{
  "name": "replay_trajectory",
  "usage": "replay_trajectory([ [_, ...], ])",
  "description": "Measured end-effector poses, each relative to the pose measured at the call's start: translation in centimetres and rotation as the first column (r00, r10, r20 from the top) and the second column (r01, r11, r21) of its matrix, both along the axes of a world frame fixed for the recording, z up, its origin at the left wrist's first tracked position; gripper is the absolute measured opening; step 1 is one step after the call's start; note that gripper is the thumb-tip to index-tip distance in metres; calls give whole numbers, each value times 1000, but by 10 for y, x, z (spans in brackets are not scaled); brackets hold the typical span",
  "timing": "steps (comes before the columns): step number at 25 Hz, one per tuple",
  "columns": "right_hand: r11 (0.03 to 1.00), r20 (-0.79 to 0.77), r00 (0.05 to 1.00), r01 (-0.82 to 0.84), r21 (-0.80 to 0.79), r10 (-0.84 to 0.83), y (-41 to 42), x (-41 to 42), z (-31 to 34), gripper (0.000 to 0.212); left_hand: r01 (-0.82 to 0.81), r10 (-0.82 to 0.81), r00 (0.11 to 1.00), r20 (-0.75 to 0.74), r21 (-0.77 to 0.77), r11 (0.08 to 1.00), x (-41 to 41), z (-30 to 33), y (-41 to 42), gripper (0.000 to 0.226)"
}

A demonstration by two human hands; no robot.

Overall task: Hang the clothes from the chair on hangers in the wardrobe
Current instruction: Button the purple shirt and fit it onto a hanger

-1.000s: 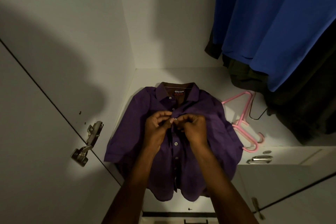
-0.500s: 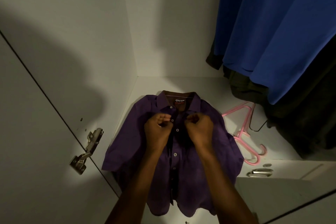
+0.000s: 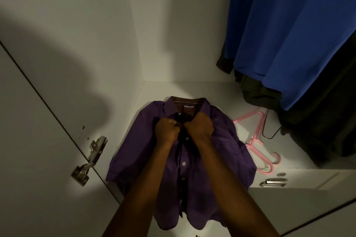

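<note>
A purple button-up shirt (image 3: 217, 152) lies face up on the white wardrobe shelf (image 3: 192, 90), collar toward the far wall, its hem hanging over the near edge. A red and white label (image 3: 188, 109) shows inside the collar, and small pale buttons run down the placket. Both hands are curled into fists just below the collar, each gripping one side of the shirt front: the left hand (image 3: 167, 131) on the left edge, the right hand (image 3: 200, 126) on the right edge, knuckles close together over the placket. The forearms reach in from the near side.

Just right of the shirt, pink plastic hangers (image 3: 259, 144) lie flat on the shelf, hooks toward the near edge, with a thin dark wire hanger (image 3: 269, 134) beside them. Farther right a blue garment (image 3: 289, 34) hangs down, with darker clothes (image 3: 317, 131) behind and below it. A metal hinge (image 3: 89, 161) sits on the left wardrobe wall by the open door (image 3: 28, 159), and a metal fitting (image 3: 273, 182) sits at the shelf's near right edge.
</note>
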State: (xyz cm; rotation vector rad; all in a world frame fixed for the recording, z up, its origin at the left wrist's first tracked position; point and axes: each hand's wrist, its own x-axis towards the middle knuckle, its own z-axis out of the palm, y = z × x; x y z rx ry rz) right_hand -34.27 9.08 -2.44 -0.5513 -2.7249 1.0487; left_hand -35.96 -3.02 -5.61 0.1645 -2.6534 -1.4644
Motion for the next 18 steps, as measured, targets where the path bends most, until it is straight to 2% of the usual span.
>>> replay_trajectory([
  [3, 1000, 8, 1000, -6, 11, 6, 6, 2, -3, 24, 10, -13, 999, 49, 57, 998, -4, -1, -2, 19],
  [5, 1000, 0, 1000, -21, -4, 21, 6, 3, -3, 26, -3, 2, 1000, 8, 118, 993, 0, -6, -3, 22],
  [8, 1000, -25, 1000, 0, 5, 0, 0, 1, -3, 43, -31, 52, 993, -107, 187, 982, 10, -14, -5, 17],
  [11, 1000, 25, 1000, 5, 19, -5, -2, -7, -3, 32, -83, 116, 986, -121, 249, 965, 10, -16, -5, 11],
  [13, 999, 33, 999, 5, -44, -3, 0, -11, 0, 27, -77, 117, 986, -118, 298, 952, 11, -15, -4, 8],
  [16, 989, 39, 999, 26, -145, -20, 7, -12, -1, 27, 22, 28, 990, -137, 347, 938, 13, -14, -4, 10],
  [18, 939, 59, 998, 56, -339, -39, 13, -15, -4, 29, 51, -1, 989, -148, 336, 940, 14, -16, -5, 11],
])
